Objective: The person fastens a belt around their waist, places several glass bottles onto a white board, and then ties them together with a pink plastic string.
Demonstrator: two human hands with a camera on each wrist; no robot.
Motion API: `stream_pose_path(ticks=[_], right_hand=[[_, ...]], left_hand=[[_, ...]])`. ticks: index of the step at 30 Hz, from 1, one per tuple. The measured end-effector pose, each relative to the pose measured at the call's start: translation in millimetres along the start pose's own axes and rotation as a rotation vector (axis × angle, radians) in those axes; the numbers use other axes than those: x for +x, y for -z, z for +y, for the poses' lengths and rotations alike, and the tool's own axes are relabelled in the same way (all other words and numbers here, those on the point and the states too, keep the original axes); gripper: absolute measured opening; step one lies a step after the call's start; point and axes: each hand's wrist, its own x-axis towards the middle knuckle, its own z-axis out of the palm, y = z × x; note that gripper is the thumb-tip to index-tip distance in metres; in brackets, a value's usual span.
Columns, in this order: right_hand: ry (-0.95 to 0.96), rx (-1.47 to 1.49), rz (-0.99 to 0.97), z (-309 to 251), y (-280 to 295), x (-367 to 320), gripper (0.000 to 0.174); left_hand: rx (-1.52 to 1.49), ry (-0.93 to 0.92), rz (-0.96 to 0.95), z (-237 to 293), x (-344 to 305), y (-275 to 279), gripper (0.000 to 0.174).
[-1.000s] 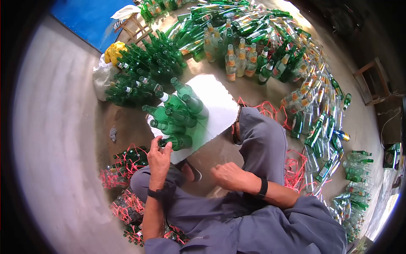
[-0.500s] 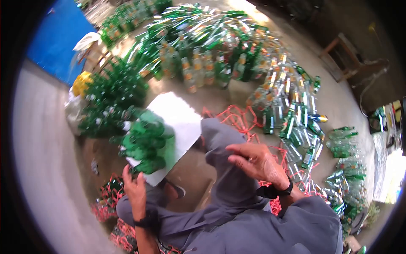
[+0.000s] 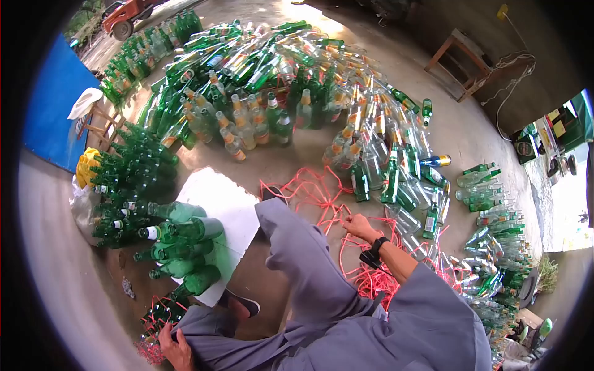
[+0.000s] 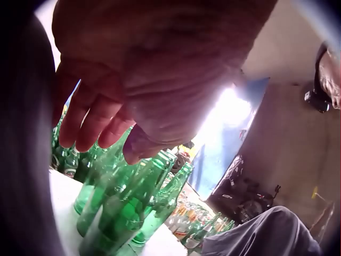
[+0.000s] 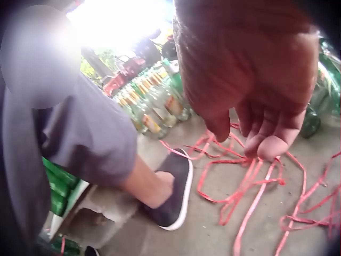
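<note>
Several green glass bottles (image 3: 185, 247) stand close together on a white board (image 3: 238, 213) in front of the left knee. My left hand (image 3: 176, 351) is beside that knee, fingers loosely bent and holding nothing; in the left wrist view it overlaps the bottle necks (image 4: 165, 157). Out past the right knee, my right hand (image 3: 360, 227) pinches pink plastic string (image 5: 256, 184) between curled fingers and thumb. The string spreads in loose loops over the floor, and a larger tangle (image 3: 377, 278) lies below the right forearm.
A large heap of green and clear bottles (image 3: 247, 62) curves across the floor ahead and to the right. Standing green bottles (image 3: 136, 161) crowd the left, near a wall. String-wrapped bottles (image 3: 164, 312) lie by the left knee. A wooden stool (image 3: 458, 59) stands far right.
The view has turned right. My left hand has left the bottles and come back to the knee. My right hand has reached out to the pink string and taken hold of it.
</note>
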Motion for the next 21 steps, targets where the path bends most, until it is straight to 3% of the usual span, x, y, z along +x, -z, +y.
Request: stream_pose_path(ticks=[1,2,4,6,7,9,11,15,16,21], right_hand=[[-0.133,0.137,-0.038,11.6,-1.1,8.8,0.038],[-0.14,0.138,-0.034,22.5,-1.5,19.1,0.038],[-0.237,-0.088,0.115,39.4,3.4,36.8,0.038],[-0.24,-0.087,0.218,49.6,10.1,46.0,0.038],[-0.237,-0.086,0.322,38.9,17.8,49.1,0.039],[-0.328,-0.08,0.206,23.0,39.0,53.5,0.043],[-0.392,-0.07,0.385,13.9,44.7,58.2,0.043],[-0.391,-0.089,0.404,33.5,41.8,80.8,0.054],[-0.45,-0.062,0.332,37.3,43.3,85.5,0.072],[-0.462,-0.072,0.286,48.7,37.3,97.8,0.075]], left_hand=[[-0.003,-0.007,-0.004,-4.7,-5.2,0.1,0.036],[0.025,-0.053,-0.008,-8.8,-9.5,-0.3,0.034],[0.06,-0.111,-0.012,-0.3,-10.0,6.7,0.03],[0.079,-0.131,-0.003,2.1,-9.9,9.2,0.03],[0.098,-0.151,0.012,2.7,-8.6,9.2,0.029],[0.043,-0.136,-0.01,3.8,-2.9,8.9,0.027],[0.018,-0.11,-0.004,9.3,2.8,8.9,0.024],[0.091,-0.127,-0.02,24.6,15.8,10.3,0.022],[0.139,-0.16,-0.005,29.8,17.8,11.8,0.022],[0.131,-0.121,-0.03,29.5,19.5,7.9,0.022]])
